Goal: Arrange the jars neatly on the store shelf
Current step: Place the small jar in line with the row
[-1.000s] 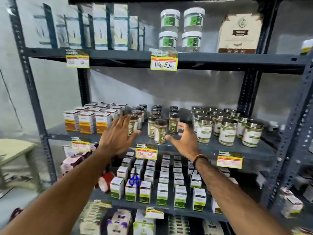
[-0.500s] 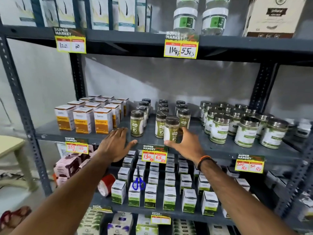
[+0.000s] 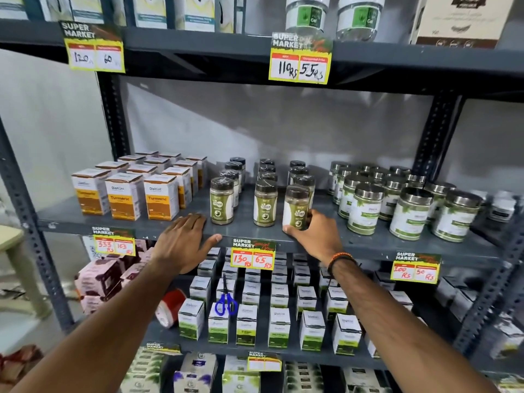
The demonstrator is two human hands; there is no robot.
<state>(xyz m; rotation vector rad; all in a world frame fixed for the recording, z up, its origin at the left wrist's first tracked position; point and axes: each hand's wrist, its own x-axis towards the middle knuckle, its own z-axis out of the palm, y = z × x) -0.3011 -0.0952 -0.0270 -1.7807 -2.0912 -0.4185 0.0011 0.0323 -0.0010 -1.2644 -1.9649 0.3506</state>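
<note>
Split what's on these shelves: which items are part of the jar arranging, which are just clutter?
In the job:
- brown-lid jars, three rows on the middle shelf
- front right jar, held by the right hand
- left hand, resting flat on the shelf edge

Lying about:
- turmeric boxes
- steel-lid jars
- scissors
- tape roll

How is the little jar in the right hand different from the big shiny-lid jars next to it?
The held jar is slimmer, with a dark plastic cap; the steel-lidded jars are wider with shiny metal lids. The right hand grips the held jar at the shelf's front edge; the steel-lidded jars stand untouched. Both have green-and-white labels.
</note>
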